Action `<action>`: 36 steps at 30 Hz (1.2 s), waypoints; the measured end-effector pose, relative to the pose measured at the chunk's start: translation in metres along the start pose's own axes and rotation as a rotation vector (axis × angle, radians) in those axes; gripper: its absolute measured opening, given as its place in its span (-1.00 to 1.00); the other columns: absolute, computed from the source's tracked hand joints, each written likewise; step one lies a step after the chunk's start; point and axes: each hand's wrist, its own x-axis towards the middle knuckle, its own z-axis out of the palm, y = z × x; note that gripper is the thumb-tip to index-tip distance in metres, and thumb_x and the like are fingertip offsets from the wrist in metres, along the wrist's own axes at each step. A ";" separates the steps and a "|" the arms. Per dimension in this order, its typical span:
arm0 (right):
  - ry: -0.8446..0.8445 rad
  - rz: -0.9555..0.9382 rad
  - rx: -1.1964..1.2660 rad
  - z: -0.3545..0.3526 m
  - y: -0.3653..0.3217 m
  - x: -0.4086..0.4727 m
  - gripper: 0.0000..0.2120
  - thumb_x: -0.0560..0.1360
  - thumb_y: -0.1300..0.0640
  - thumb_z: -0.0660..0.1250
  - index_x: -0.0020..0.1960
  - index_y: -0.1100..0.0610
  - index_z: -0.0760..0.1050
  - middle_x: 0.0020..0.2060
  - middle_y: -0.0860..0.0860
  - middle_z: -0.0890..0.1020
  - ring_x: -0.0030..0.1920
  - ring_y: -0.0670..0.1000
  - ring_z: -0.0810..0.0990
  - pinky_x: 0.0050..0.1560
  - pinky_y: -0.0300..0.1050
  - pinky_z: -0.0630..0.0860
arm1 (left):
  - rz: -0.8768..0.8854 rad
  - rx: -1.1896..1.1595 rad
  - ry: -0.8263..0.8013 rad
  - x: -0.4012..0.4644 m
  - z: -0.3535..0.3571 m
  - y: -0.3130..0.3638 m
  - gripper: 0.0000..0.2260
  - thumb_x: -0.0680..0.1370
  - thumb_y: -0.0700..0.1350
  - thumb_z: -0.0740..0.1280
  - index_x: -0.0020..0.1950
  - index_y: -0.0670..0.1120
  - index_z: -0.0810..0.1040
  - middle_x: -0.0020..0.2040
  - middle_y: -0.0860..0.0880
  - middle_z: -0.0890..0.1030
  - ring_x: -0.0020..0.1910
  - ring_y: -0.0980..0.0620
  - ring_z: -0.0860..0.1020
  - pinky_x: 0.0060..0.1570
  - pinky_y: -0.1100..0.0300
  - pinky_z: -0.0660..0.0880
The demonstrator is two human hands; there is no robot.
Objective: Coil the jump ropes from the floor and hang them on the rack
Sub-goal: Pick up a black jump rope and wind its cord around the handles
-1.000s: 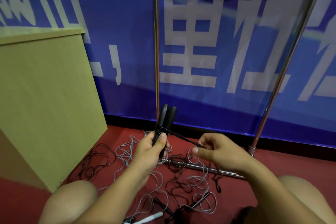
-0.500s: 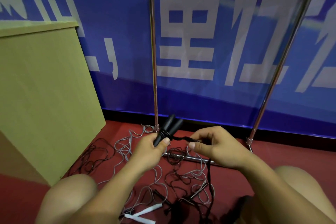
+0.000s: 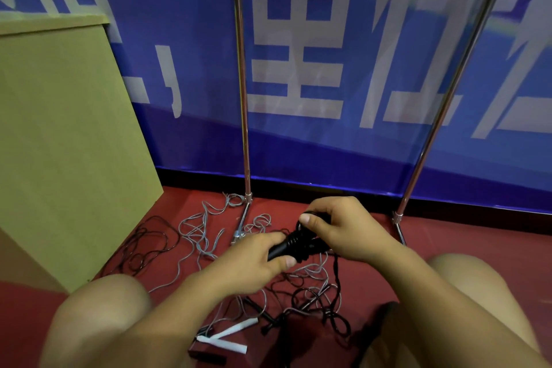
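Black jump rope handles (image 3: 283, 248) cord-wrapped (lying sideways), loose grey and black ropes (image 3: 203, 236) tangled on floor

A tall tan cabinet (image 3: 65, 140) is filling the left side of the frame, walling off that side. Two metal rack poles (image 3: 242, 84) are rising at centre and right, with open room lying between them in front of the blue banner (image 3: 343, 140). On the red floor (image 3: 448, 236), tangled grey ropes (image 3: 203, 233) and black ropes (image 3: 325, 305) are cluttering the lower middle. Bare floor is showing at the right, beyond the right pole's foot. Two bare knees are crowding the bottom corners.
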 end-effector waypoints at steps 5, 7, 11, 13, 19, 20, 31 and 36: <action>0.044 0.044 -0.174 0.002 0.004 0.004 -0.84 0.49 -0.12 0.39 -0.05 -0.06 0.62 -0.20 -0.14 0.63 -0.16 -0.15 0.58 -0.11 -0.13 0.53 | 0.070 -0.102 -0.094 -0.004 0.002 0.000 -0.84 0.58 0.10 0.34 -0.14 0.09 0.45 -0.31 0.12 0.41 -0.34 0.16 0.38 -0.27 0.16 0.35; 0.094 0.115 -0.098 0.001 0.004 0.006 -0.84 0.44 -0.11 0.47 -0.12 -0.03 0.62 -0.28 -0.13 0.64 -0.25 -0.17 0.58 -0.20 -0.22 0.50 | 0.083 -0.220 -0.123 -0.006 -0.002 0.002 -0.86 0.58 0.07 0.35 -0.06 0.03 0.50 -0.28 0.12 0.42 -0.30 0.14 0.40 -0.24 0.14 0.36; 0.017 0.313 0.356 -0.004 0.003 0.008 -0.80 0.36 0.07 0.58 -0.15 0.11 0.60 -0.41 -0.10 0.56 -0.42 -0.13 0.48 -0.36 -0.27 0.43 | 0.129 -0.406 -0.203 -0.010 -0.008 0.009 -0.75 0.59 0.01 0.38 0.12 -0.16 0.56 -0.13 -0.07 0.54 -0.12 0.09 0.49 -0.08 -0.07 0.45; -0.085 0.363 0.570 -0.005 0.004 0.007 -0.82 0.39 0.19 0.55 -0.10 0.20 0.58 -0.41 -0.03 0.52 -0.43 -0.10 0.45 -0.37 -0.25 0.40 | 0.147 -0.473 -0.246 -0.013 -0.011 0.012 -0.73 0.59 -0.04 0.38 0.17 -0.20 0.56 -0.01 -0.17 0.59 0.00 0.03 0.54 0.08 -0.09 0.48; -0.345 0.310 0.733 -0.006 0.004 0.006 -0.87 0.47 0.21 0.45 -0.06 0.21 0.53 -0.33 0.02 0.56 -0.36 -0.08 0.48 -0.30 -0.24 0.43 | 0.202 -0.589 -0.319 -0.017 -0.018 0.017 -0.59 0.52 0.13 0.40 0.15 -0.18 0.59 -0.03 -0.02 0.61 0.00 0.06 0.56 0.10 0.18 0.48; -0.353 0.313 0.716 -0.003 0.004 0.005 -0.81 0.43 0.14 0.48 -0.08 0.20 0.53 -0.27 0.07 0.56 -0.30 -0.02 0.50 -0.23 -0.16 0.45 | 0.202 -0.608 -0.295 -0.018 -0.019 0.019 -0.56 0.49 0.19 0.40 0.12 -0.16 0.58 -0.09 0.03 0.62 -0.06 0.11 0.58 0.05 0.26 0.47; -0.117 0.343 0.525 0.013 -0.001 0.011 -0.64 0.57 -0.19 0.25 -0.18 0.10 0.44 -0.38 -0.02 0.47 -0.29 0.04 0.36 -0.20 -0.01 0.31 | 0.052 -0.999 0.276 -0.006 -0.026 0.019 -0.71 0.55 0.03 0.34 0.18 -0.12 0.56 -0.27 -0.01 0.58 -0.34 0.10 0.46 -0.28 0.30 0.44; -0.101 0.323 0.535 0.004 0.001 0.010 -0.81 0.53 0.04 0.41 0.01 0.15 0.51 -0.39 -0.06 0.49 -0.38 -0.05 0.38 -0.35 -0.20 0.35 | -0.072 -0.913 0.416 -0.001 -0.024 0.012 -0.71 0.49 0.08 0.32 0.06 -0.10 0.58 -0.26 0.00 0.60 -0.34 0.09 0.46 -0.24 0.18 0.40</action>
